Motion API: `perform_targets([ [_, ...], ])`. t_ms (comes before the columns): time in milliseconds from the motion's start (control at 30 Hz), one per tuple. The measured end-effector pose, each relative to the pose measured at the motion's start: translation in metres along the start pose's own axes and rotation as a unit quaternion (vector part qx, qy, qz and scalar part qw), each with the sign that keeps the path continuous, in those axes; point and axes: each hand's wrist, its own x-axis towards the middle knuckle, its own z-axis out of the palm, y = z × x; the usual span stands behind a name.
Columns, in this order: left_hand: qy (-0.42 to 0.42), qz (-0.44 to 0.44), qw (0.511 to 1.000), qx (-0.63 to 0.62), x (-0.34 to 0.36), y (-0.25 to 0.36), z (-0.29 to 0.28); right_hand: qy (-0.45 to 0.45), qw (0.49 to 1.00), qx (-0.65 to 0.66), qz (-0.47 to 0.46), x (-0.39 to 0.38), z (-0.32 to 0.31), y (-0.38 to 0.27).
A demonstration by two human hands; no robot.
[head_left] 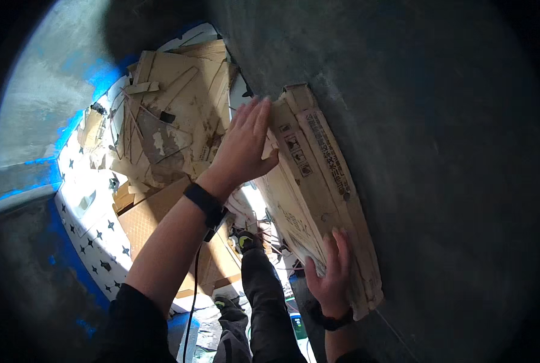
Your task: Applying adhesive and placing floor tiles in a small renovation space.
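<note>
A long flattened cardboard box (318,163) stands tilted against the dark wall on my right, with printed symbols on its side. My left hand (245,142) is at its upper left edge, fingers stretched out and thumb apart; whether the palm touches the box cannot be told. Lower down, my right hand (331,272) rests with spread fingers against the box's lower face. Neither hand is wrapped round anything. Beyond my left hand lies a heap of torn cardboard (167,115), and a larger flat cardboard sheet (155,218) lies below it.
White sheeting with dark star-like marks (88,227) lies along the left, bordered by blue edging (67,136). Grey walls (439,181) rise on both sides. A dark cable (192,302) hangs beside my left forearm. My shoes (245,242) stand among scraps.
</note>
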Motion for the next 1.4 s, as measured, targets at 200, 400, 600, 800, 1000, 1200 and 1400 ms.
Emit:
perform_targets([
  [200,-0.059,0.004,0.995,-0.075,0.008,-0.009,0.014,-0.078,0.993,0.004,-0.091,0.057,0.006,-0.003],
  [400,-0.018,-0.033,0.995,-0.094,-0.001,-0.010,0.023,-0.068,0.989,-0.059,-0.117,0.067,0.029,0.012],
  [600,-0.064,-0.158,0.982,-0.083,-0.076,-0.010,0.020,-0.066,0.984,-0.110,-0.120,0.063,0.035,0.010],
  [800,-0.274,-0.446,0.844,-0.115,-0.376,-0.032,0.017,0.054,0.988,-0.029,-0.139,0.023,0.053,-0.015],
  [1000,-0.225,-0.553,0.802,-0.026,-0.628,0.049,-0.114,-0.065,0.989,0.104,0.088,-0.098,0.069,-0.062],
  [1200,-0.157,-0.565,0.806,0.079,-0.758,0.123,-0.219,-0.180,0.959,0.206,0.070,-0.164,0.042,-0.131],
  [1400,-0.107,-0.497,0.858,0.077,-0.774,0.142,-0.274,-0.232,0.952,0.199,-0.005,-0.144,0.049,-0.144],
])
